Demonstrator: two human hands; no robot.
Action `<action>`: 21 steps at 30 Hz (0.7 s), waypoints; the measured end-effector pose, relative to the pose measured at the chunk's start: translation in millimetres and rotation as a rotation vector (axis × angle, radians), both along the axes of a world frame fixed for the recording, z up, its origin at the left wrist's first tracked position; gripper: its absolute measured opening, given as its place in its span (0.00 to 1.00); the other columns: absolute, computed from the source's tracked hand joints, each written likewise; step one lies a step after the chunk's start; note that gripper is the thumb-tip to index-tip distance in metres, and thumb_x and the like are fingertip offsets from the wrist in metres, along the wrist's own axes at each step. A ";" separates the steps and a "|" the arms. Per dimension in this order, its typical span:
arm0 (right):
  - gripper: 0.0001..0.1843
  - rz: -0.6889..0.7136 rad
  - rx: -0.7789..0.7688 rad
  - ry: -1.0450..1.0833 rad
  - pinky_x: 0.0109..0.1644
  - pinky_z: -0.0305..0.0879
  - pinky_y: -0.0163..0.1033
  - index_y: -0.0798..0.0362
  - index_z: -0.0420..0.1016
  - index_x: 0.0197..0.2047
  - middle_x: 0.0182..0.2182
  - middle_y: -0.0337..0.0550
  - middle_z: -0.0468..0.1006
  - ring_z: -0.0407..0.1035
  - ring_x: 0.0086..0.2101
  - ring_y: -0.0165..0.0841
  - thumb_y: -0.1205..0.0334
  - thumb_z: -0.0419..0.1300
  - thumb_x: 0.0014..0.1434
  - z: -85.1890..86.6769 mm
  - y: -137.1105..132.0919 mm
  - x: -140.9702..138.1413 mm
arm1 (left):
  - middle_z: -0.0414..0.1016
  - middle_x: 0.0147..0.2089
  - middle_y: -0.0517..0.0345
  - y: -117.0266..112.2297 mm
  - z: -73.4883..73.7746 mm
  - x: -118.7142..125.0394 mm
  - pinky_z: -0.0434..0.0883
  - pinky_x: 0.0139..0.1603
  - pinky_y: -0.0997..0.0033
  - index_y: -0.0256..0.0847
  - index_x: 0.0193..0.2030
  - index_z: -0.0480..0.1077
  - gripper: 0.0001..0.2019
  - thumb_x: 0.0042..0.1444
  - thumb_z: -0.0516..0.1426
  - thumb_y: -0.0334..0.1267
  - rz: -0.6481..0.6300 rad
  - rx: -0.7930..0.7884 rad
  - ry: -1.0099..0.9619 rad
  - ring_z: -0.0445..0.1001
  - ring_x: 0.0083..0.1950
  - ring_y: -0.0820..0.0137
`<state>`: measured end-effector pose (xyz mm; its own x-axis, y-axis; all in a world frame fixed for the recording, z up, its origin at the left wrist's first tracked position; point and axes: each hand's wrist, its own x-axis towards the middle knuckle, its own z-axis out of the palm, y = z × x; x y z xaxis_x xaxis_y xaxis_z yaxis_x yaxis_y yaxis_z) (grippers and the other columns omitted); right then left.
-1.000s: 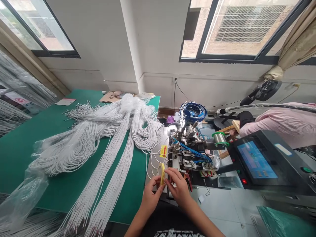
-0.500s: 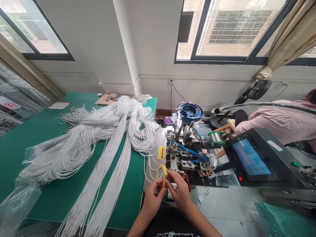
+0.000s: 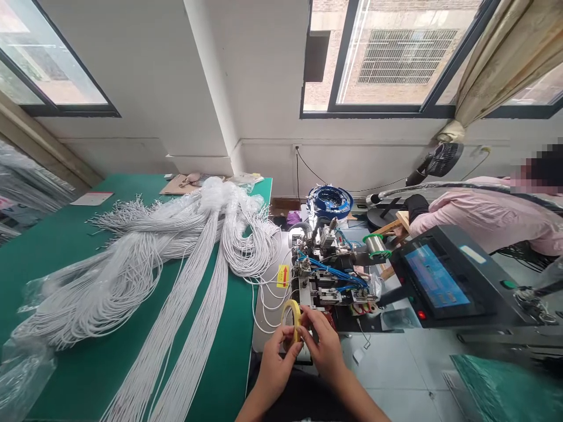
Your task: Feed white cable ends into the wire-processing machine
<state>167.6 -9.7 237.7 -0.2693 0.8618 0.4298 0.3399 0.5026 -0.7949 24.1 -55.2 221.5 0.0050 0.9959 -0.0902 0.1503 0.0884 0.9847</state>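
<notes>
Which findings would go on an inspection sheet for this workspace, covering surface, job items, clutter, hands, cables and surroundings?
Surface: green tabletop, largely covered by white wire bundles.
Job items: yellow tape roll, held on edge.
Clutter: clear plastic bag at the table's near left; red-edged card farther back.
Hands: left hand has its grip on the tape roll's lower part; right hand has fingertips at its right side, pinch unclear.
Cables: black cord hangs from a wall outlet; blue tubes cross the machine.
Surroundings: touchscreen, fan, seated person in pink.
</notes>
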 end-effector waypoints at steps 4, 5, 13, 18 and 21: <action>0.19 -0.011 0.007 -0.009 0.43 0.71 0.36 0.48 0.63 0.60 0.39 0.46 0.73 0.70 0.38 0.35 0.65 0.51 0.66 0.9 -1.3 2.0 | 0.74 0.37 0.55 0.6 2.8 3.5 0.67 0.39 0.71 0.39 0.43 0.69 0.14 0.58 0.55 0.48 -0.003 -0.028 -0.014 0.70 0.36 0.68; 0.19 -0.013 0.007 -0.010 0.43 0.71 0.36 0.48 0.64 0.60 0.39 0.45 0.73 0.70 0.38 0.35 0.65 0.51 0.66 0.9 -1.4 2.4 | 0.74 0.37 0.55 0.4 2.7 4.3 0.68 0.39 0.71 0.39 0.43 0.70 0.14 0.58 0.55 0.48 -0.001 -0.032 -0.016 0.70 0.36 0.68; 0.19 0.011 -0.009 -0.020 0.42 0.71 0.36 0.49 0.64 0.60 0.38 0.45 0.72 0.69 0.38 0.35 0.66 0.49 0.67 -9.1 -3.7 7.4 | 0.73 0.36 0.55 0.3 -3.5 10.0 0.67 0.37 0.72 0.39 0.42 0.70 0.15 0.58 0.55 0.49 -0.013 -0.019 -0.033 0.69 0.35 0.69; 0.23 -0.058 0.003 -0.003 0.44 0.71 0.37 0.49 0.58 0.64 0.40 0.47 0.71 0.69 0.39 0.36 0.66 0.50 0.67 -12.6 -5.3 9.5 | 0.73 0.36 0.55 3.0 -2.3 12.0 0.68 0.37 0.72 0.39 0.42 0.70 0.15 0.58 0.55 0.49 -0.026 -0.017 -0.027 0.69 0.36 0.68; 0.22 -0.042 0.012 -0.007 0.44 0.71 0.37 0.49 0.59 0.63 0.40 0.47 0.71 0.69 0.39 0.36 0.66 0.49 0.67 -12.8 -3.3 10.4 | 0.73 0.35 0.56 3.3 -3.7 11.8 0.67 0.36 0.73 0.40 0.42 0.70 0.14 0.58 0.55 0.48 -0.030 -0.025 -0.014 0.69 0.35 0.68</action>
<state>177.9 -13.0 225.0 -0.2356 0.8675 0.4381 0.3665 0.4968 -0.7867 35.9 -51.9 217.7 0.0360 0.9927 -0.1152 0.1392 0.1092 0.9842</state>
